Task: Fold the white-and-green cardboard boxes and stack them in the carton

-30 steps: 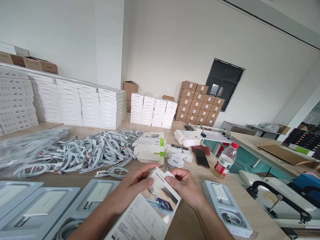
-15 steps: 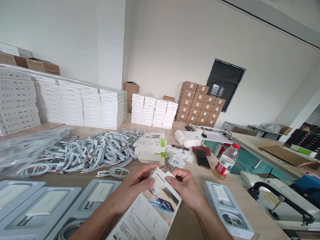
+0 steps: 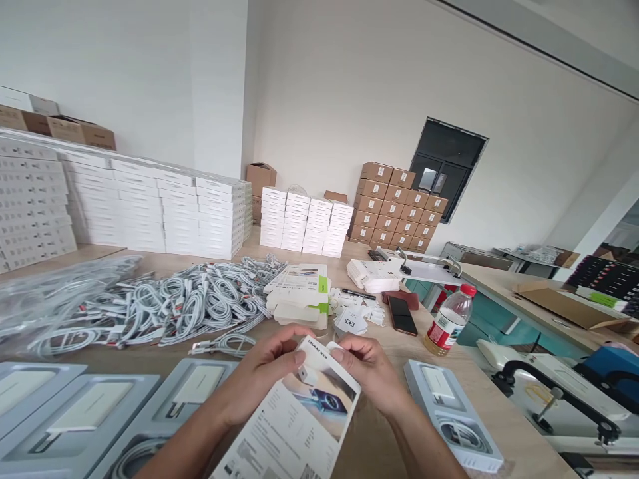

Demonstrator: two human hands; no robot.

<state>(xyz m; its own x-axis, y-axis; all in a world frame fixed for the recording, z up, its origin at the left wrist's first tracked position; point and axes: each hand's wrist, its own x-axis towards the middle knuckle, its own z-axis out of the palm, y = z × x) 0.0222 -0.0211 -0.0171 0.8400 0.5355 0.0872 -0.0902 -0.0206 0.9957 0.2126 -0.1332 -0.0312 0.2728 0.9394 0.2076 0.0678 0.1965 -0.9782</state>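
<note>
Head view: hands point(image 3: 259, 382) point(image 3: 372, 376) (half-curled) on carton point(image 3: 319, 392)

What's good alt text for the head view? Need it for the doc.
The left hand and right hand hold a printed white product box above a wooden table, between grey plastic trays and a heap of white cables. Stacks of white boxes and brown cartons stand behind.

left hand point(image 3: 260, 380): fingers curled, gripping | right hand point(image 3: 372, 378): fingers curled, gripping | wrists apart
</note>
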